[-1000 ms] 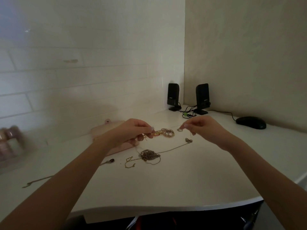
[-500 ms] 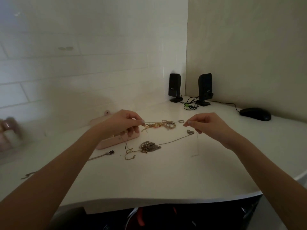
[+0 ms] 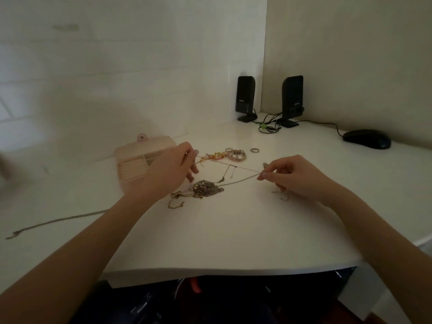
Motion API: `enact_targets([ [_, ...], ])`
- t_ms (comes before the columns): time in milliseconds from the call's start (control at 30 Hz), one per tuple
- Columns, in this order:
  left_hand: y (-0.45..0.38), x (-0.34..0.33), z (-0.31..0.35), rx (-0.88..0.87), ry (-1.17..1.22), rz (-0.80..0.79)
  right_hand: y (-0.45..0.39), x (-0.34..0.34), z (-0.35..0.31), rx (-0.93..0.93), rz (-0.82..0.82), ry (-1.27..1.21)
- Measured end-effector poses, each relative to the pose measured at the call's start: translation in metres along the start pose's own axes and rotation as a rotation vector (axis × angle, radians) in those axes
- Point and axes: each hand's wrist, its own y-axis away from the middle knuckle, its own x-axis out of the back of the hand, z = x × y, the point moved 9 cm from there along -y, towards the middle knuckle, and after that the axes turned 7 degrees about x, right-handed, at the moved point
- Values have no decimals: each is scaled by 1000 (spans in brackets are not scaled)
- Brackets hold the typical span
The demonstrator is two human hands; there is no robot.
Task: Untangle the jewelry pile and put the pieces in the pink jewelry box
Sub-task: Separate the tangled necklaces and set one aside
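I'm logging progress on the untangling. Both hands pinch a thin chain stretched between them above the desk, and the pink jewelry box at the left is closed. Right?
Not quite. The head view shows the pink jewelry box open, its ridged slots showing and lid tipped back. The rest holds: the left hand and right hand pinch a thin chain stretched between them above the desk.

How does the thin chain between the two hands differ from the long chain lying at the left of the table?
The thin chain is lifted and stretched straight between the left hand and right hand; the long chain lies loose on the table. Small pieces hang from the thin chain; the long chain shows none. Both are slender metal strands.
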Motion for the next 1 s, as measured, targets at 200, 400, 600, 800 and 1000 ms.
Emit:
enact_targets([
  [200,-8,-17,-18,308,686,-61,-1,1,-2,7,31,-47],
  [400,-6,-34,-7,478,1128,-242,0,3,-6,17,72,-95],
  [600,0,-38,7,206,411,-376,2,16,-13,39,178,-318],
  [800,10,-59,30,-1,-66,-482,2,15,-19,43,175,-483],
  [1000,9,-73,58,-203,-392,-380,3,13,-26,81,163,-512],
])
